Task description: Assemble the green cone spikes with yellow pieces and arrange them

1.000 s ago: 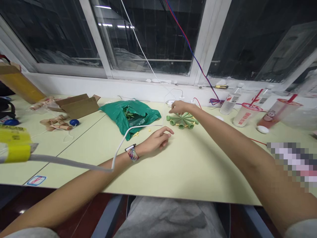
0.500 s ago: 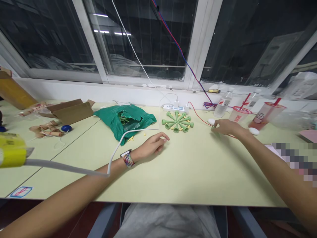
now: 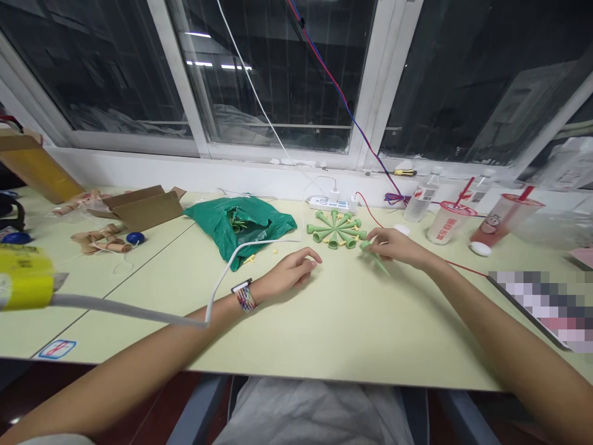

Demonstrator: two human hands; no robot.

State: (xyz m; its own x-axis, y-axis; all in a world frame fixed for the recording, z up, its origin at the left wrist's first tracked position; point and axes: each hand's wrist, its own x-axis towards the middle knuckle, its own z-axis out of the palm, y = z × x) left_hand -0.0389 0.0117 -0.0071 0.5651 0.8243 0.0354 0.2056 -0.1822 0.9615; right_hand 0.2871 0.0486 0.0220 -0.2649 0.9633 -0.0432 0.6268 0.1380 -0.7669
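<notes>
My right hand is closed on a green trumpet-shaped piece, slightly blurred, just right of a ring of similar pieces. In that ring several green pieces lie with their narrow ends together and wide ends outward. Small yellow bits sit between them. My left hand rests on the table below the ring, fingers loosely bent and apart, holding nothing. Beyond it lies a torn green plastic bag with more green pieces inside. A yellow piece is on the table by the bag.
A white cable crosses in front of my left forearm. At right stand a water bottle and lidded drink cups. A power strip is behind the ring. Cardboard and wooden toys lie left.
My right hand has moved left, from beside the white oval object to the ring's right edge, where the green piece now shows plainly in its fingers. My left hand stays put; the view has shifted slightly.
</notes>
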